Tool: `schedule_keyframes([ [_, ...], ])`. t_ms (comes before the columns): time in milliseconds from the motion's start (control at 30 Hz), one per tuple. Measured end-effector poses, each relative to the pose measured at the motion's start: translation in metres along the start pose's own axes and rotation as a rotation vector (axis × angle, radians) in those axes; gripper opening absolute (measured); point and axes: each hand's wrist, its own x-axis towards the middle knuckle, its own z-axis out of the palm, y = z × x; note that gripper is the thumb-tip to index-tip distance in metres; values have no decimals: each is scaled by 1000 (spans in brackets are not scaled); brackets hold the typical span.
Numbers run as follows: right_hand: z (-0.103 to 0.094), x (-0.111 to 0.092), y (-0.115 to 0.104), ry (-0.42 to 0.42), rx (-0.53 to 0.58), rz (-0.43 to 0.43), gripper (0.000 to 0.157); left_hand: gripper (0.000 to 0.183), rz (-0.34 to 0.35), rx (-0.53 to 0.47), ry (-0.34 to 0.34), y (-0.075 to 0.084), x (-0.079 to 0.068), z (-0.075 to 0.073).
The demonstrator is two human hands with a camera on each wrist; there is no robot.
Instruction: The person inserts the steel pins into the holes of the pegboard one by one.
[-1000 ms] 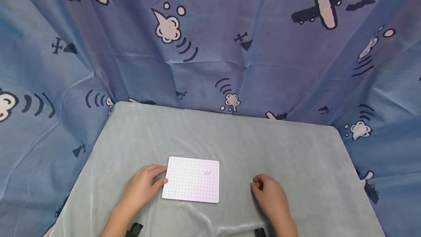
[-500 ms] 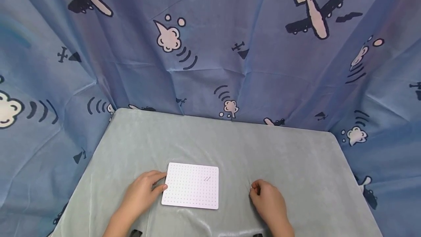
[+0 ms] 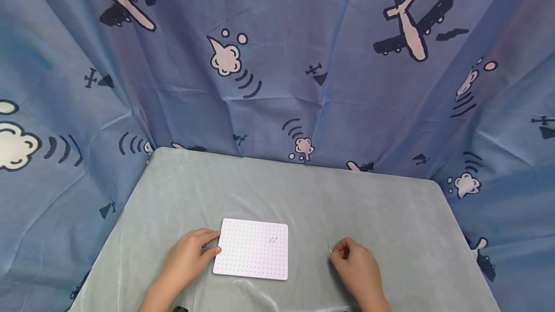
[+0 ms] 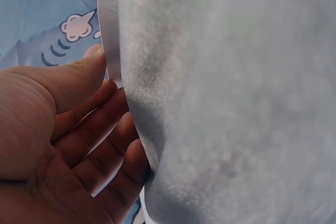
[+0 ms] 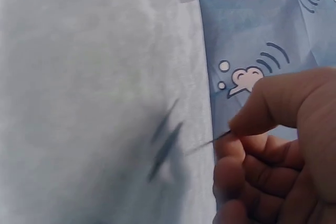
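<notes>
A white board with rows of small holes (image 3: 243, 249) lies flat on the table. My left hand (image 3: 187, 255) touches its left edge with the thumb and forefinger, which stand apart; in the left wrist view its other fingers are loosely bent near the edge. To the board's right, my right hand (image 3: 357, 264) pinches a thin needle-like pin (image 5: 209, 142) between thumb and forefinger. Two blurred dark slender pins (image 5: 167, 151) appear just beyond those fingertips over the grey cloth. Two thin dark pins (image 3: 272, 240) show on the board's upper right part; whether they stand or lie I cannot tell.
Pale grey cloth (image 3: 381, 206) covers the table. A blue curtain printed with planes and clouds (image 3: 269, 76) hangs behind and along both sides. A dark wrist strap part (image 3: 180, 309) shows below the left forearm.
The head view has tilted upward, so the whole scene sits lower in the picture. Both hands stay in nearly the same places, and the board has not visibly shifted on the table.
</notes>
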Motion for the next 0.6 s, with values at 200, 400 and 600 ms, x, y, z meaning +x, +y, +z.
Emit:
schedule_keyframes([
  [200,-11,4,-22,-2,107,58,2,40,-7,-3,-8,0,0,-1],
  [400,-8,9,-42,165,155,-88,13,39,-13,-9,-10,-1,0,-1],
  [600,1,13,-59,274,284,-291,28,39,-10,-7,-7,-1,1,0],
])
